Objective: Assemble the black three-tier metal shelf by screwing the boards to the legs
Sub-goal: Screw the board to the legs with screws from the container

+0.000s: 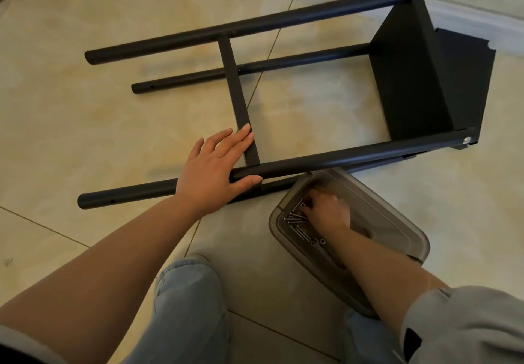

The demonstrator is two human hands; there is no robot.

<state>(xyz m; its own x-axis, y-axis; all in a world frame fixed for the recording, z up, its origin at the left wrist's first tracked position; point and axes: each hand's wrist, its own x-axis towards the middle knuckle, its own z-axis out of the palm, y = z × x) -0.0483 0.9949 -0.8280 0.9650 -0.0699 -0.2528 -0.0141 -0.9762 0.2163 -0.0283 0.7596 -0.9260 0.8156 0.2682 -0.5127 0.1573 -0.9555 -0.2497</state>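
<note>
The fingertips of the right hand [326, 210] are hidden among the screws [297, 223] and blurred; whether a screw is pinched cannot be told, though the fingers are seen curled downward. The fourth leg [377, 165] of the shelf frame [283, 85] is largely concealed beneath the near leg [340, 158]. A loose black board [467, 80] is partly hidden behind the fitted end board [408, 80], at 2 o'clock.

The partly assembled frame is laid on its side on the tiled floor [85, 125], across the middle of the view, its free leg ends directed toward 9 o'clock. Open floor is seen at 9 and 10 o'clock; a skirting board [467, 20] bounds the room at 1 o'clock, close to the frame's far corner. One fixing bolt [466, 139] is visible at the near leg's right end.

The left hand [218, 165] is spread flat, fingers laid against the middle board [238, 100] seen edge-on, and thumb pressed on the near leg. A translucent grey plastic tub [397, 222] stands at 5 o'clock, touching the frame's underside; screws and small washers are seen on its bottom. Jeans-clad knees [187, 301] occupy the bottom edge.
</note>
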